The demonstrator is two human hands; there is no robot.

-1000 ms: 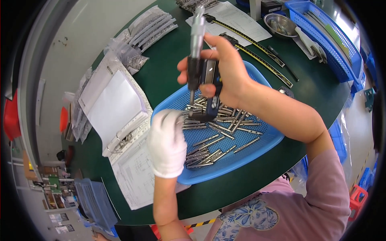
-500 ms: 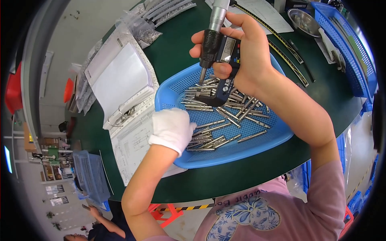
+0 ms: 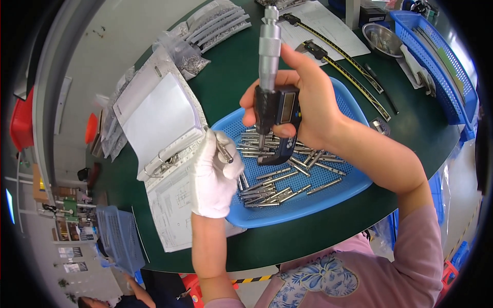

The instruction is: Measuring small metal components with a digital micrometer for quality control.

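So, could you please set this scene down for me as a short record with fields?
Left hand: white-gloved, gripping a slim silver metal pin
Right hand: bare, holding a black-and-silver digital micrometer above the blue perforated plastic basket
Basket contents: many loose silver metal rods
Work surface: dark green table
Left of basket: open ring binder with white pages
Beyond basket: two calipers with black-and-yellow scales

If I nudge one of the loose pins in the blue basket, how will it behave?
The pins look slim and rounded, so one would probably roll when pushed. Their shiny metal suggests they're stiff and perhaps slippery. In the crowded pile, a nudge may shift neighbours too, since several lie crossed in the basket.
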